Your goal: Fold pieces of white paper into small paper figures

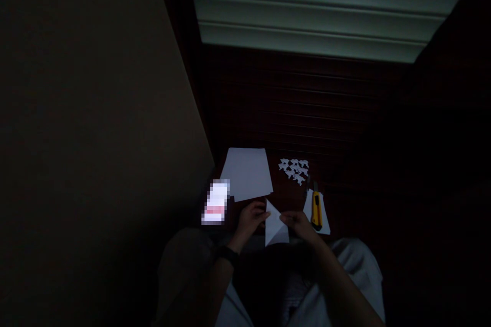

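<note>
Between my two hands is a folded white sheet of paper (275, 227), pointed at its top and held above the front edge of a dark table. The fingers of my left hand (251, 218) pinch its left edge. On the other side, my right hand (297, 222) grips the right edge with thumb and fingers. A stack of white paper (247, 173) lies beyond my left hand. Several small folded paper shapes (294, 169) are grouped at the back right. Beside my right hand, a yellow utility knife (316, 209) rests on a white piece of paper (325, 222).
A lit phone (217, 202), its screen blurred out, is at the table's left. A plain wall (95, 87) rises close on the left. Dark slatted panelling (299, 97) stands behind the table, with pale slats (314, 10) above. The room is dim.
</note>
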`<state>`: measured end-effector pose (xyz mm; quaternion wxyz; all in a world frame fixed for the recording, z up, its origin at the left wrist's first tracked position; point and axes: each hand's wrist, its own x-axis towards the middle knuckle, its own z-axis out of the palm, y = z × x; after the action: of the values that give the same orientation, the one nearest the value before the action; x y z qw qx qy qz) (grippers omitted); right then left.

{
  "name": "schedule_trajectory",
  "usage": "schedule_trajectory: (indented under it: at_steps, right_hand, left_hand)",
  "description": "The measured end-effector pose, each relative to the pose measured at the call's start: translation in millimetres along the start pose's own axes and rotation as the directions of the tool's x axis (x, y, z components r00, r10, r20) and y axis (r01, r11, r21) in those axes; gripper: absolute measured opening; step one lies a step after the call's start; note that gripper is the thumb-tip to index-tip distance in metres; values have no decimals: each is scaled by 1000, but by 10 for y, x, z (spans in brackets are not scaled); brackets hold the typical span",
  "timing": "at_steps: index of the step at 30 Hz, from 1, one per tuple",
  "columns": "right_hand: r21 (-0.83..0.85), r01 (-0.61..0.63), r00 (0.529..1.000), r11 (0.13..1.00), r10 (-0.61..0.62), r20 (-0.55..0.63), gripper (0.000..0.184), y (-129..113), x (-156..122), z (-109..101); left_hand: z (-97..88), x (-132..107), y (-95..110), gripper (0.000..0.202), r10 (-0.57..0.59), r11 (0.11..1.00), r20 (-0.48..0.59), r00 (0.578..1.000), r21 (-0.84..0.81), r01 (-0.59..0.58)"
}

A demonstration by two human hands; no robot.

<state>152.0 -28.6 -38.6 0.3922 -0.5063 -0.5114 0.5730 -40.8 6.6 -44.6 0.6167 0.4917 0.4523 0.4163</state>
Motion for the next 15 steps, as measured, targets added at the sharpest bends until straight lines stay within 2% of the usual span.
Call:
schedule_trajectory:
  at_steps: [4, 10, 13, 15]
  right_hand:
    - [-13, 27, 998, 1000, -28, -54, 41, 16, 2, 2]
    - [0, -7, 998, 1000, 7, -57, 39, 83, 41, -6]
    - [22, 5, 997, 1000, -3, -72, 46, 64, 45, 13]
    - [37, 34, 998, 999, -33, -50, 57, 10, 24, 28]
  left_hand:
    - [7, 4, -11, 40, 2, 1000, 11, 1000, 17, -2]
    - [2, -3, -22, 32, 27, 999, 44, 999, 41, -29]
    - [-9, -19, 0, 33, -3, 997, 98, 995, 83, -5]
    - [-19, -32, 21, 33, -31, 992, 162, 986, 128, 10]
